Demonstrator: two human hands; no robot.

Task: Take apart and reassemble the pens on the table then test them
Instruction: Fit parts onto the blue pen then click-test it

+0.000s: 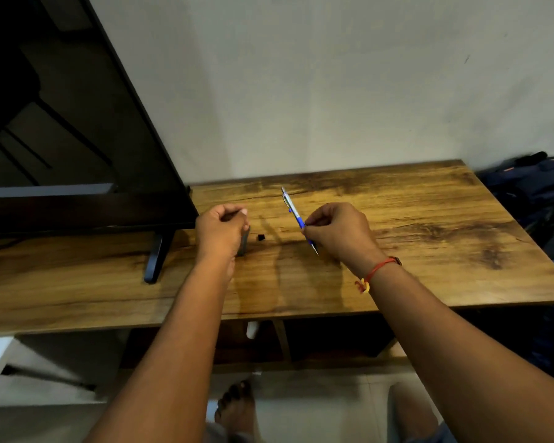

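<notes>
My right hand (336, 233) pinches a blue and clear pen (293, 211) near its grip, holding it above the wooden table (413, 225). The pen's tip points down toward me and its clip end points up and away. My left hand (221, 231) is curled into a fist around a grey pen part (244, 243), of which only a short length shows below the fingers. A small black piece (261, 237) lies on the table between my two hands.
A large dark screen (77, 139) stands on the left of the table on a black foot (155, 257). A dark bag (531, 183) lies beyond the table's right edge. The wall is close behind the table.
</notes>
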